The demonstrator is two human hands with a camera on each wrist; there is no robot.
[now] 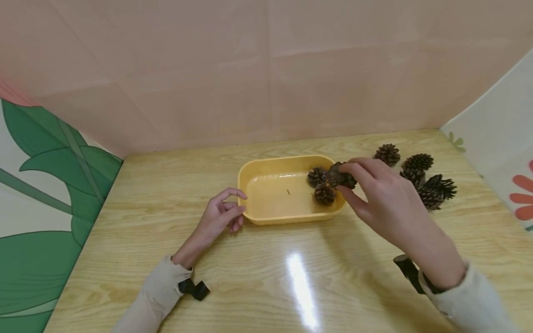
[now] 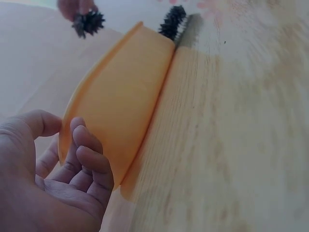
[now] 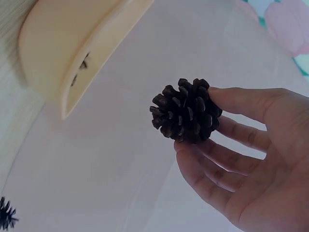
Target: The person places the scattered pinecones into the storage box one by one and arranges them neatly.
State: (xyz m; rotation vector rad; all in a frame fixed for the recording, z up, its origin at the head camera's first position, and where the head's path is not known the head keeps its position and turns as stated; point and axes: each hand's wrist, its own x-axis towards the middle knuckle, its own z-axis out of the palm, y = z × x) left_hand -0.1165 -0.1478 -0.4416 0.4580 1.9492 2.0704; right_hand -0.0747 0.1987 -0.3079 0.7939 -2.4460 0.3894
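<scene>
At the left end of the yellow basin (image 1: 270, 218), my left hand (image 1: 220, 212) holds the rim, one fingertip over the edge and others bent against the outer wall. In the left wrist view the basin's wall (image 2: 120, 87) stands beside those fingers (image 2: 91, 159). My right hand (image 1: 387, 199) pinches a brown pine cone (image 1: 341, 175) above the basin's right end. The right wrist view shows this pine cone (image 3: 186, 111) between thumb and fingertips, clear of the basin. Inside the basin, two smaller pine cones (image 1: 325, 194) lie at the right.
On the wooden table (image 1: 166, 185), several more pine cones (image 1: 418, 162) lie right of the basin, partly hidden by my right hand. A pinkish wall (image 1: 266, 92) rises behind the table. Painted panels (image 1: 41, 185) stand at both sides. A small dark scrap (image 1: 288, 192) lies in the basin.
</scene>
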